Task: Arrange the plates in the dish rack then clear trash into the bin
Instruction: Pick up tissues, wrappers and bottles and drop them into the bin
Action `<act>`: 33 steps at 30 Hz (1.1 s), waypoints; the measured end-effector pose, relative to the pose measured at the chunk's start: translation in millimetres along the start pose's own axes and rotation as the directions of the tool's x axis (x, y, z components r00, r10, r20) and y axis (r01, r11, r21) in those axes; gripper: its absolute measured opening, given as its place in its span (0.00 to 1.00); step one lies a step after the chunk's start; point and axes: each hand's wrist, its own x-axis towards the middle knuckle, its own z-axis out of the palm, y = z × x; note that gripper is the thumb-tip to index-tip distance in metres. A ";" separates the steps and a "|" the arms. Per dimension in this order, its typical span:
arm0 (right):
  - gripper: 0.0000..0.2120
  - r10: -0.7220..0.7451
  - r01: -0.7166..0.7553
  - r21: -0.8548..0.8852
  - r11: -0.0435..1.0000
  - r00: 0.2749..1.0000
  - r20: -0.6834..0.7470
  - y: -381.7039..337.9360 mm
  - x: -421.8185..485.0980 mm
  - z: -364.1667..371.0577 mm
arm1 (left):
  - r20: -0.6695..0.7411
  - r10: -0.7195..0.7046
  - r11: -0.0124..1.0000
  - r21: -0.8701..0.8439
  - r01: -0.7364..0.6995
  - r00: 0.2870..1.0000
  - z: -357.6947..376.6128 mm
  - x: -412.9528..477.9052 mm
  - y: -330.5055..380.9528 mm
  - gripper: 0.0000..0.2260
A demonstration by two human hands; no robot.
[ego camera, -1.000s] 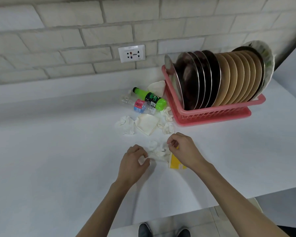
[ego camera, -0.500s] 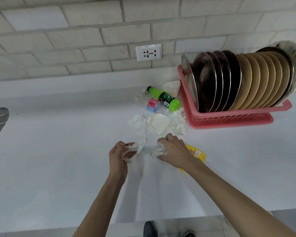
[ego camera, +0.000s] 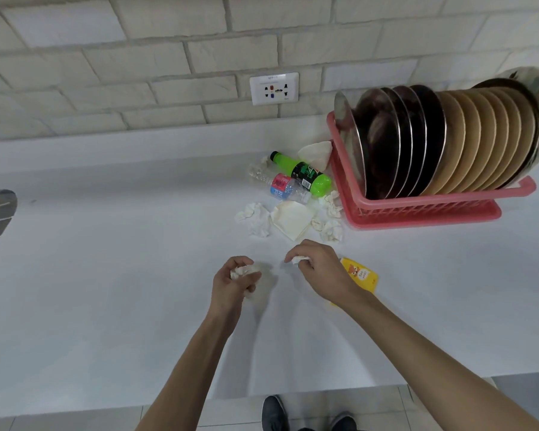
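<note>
The pink dish rack [ego camera: 417, 214] is filled with plates [ego camera: 467, 144] stood on edge. A crumpled tissue [ego camera: 245, 270] is gripped in the left hand [ego camera: 232, 284], and a smaller scrap [ego camera: 299, 260] is pinched by the right hand [ego camera: 322, 270]. More trash [ego camera: 290, 220] is piled on the counter [ego camera: 106, 275] just beside the rack.

kitchen: dish rack [ego camera: 430, 209] on white counter [ego camera: 106, 275].

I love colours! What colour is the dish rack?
The dish rack is pink, clearest in the head view.
</note>
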 end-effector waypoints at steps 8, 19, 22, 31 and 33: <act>0.12 0.211 -0.217 0.166 0.962 0.976 0.052 -16.7 -18.8 -4.9 | 0.165 -0.180 0.916 -0.331 0.226 0.970 9.0 7.6 0.6 0.16; 0.24 0.217 -0.216 0.169 0.962 0.976 0.012 -29.1 -19.3 11.3 | 0.111 -0.218 0.944 -0.227 0.239 0.969 11.1 9.3 15.7 0.19; 0.28 0.208 -0.206 0.151 0.967 0.978 0.003 -33.1 -18.9 14.7 | 0.061 -0.147 0.980 -0.128 0.154 0.987 9.4 10.5 15.6 0.20; 0.24 0.235 -0.218 0.181 0.959 0.969 -0.074 -31.7 -27.0 15.4 | 0.072 -0.079 0.995 -0.053 0.083 0.994 12.5 14.3 9.8 0.14; 0.16 0.233 -0.219 0.154 0.963 0.970 -0.075 -29.0 -28.0 16.1 | 0.095 -0.098 0.988 -0.106 0.108 0.991 13.6 17.4 8.2 0.11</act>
